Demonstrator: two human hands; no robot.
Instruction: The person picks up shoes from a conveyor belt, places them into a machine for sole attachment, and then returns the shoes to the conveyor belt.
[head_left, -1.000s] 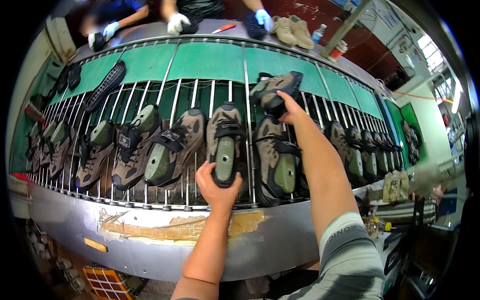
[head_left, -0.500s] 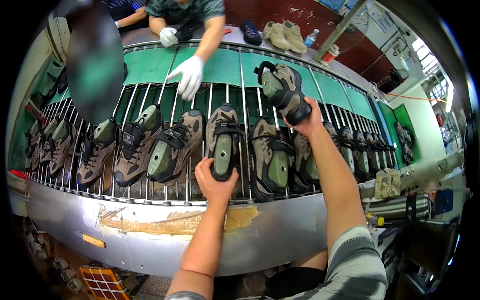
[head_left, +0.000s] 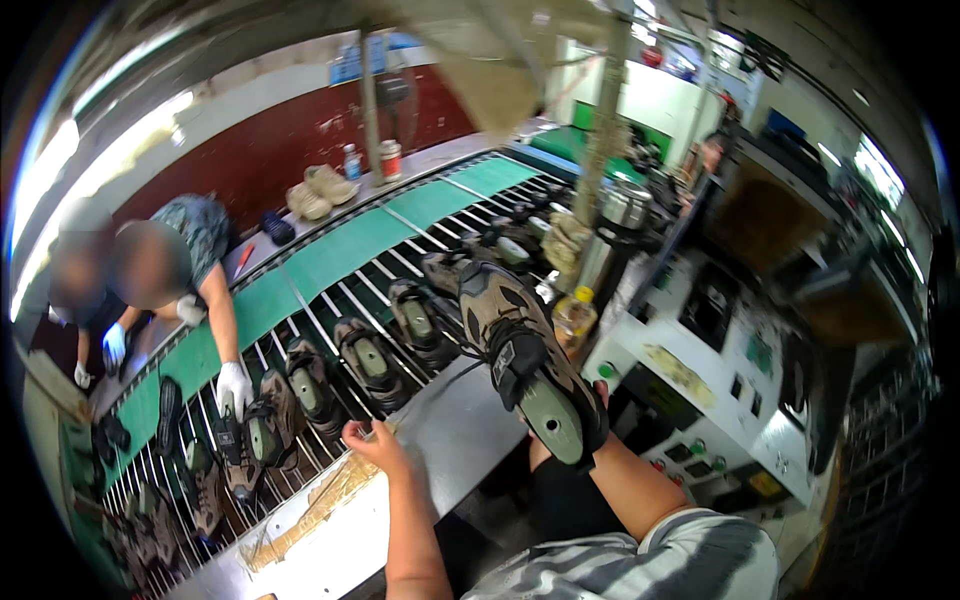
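Note:
My right hand (head_left: 602, 394), mostly hidden behind a brown and black shoe (head_left: 500, 310), grips it off the rack, toe up. A green shoe last (head_left: 556, 424) fills its opening. My left hand (head_left: 380, 447) is empty, its fingers bent but apart, over the metal front edge (head_left: 440, 430) of the roller conveyor. Nearest to it on the rollers lies another shoe (head_left: 368, 362) with a green last inside. More such shoes stand in a row along the rollers.
Across the conveyor, a co-worker's white-gloved hand (head_left: 234, 388) touches a shoe. To my right is a white machine (head_left: 690, 350) with green buttons. A yellow-capped bottle (head_left: 574, 318) and a metal flask (head_left: 610, 230) stand beside the held shoe. Beige shoes (head_left: 322, 190) sit on the far ledge.
The view has swung right. My left hand has let go of the shoe on the rollers. My right hand has carried its shoe off the conveyor toward me. The co-worker's gloved hand now reaches a shoe.

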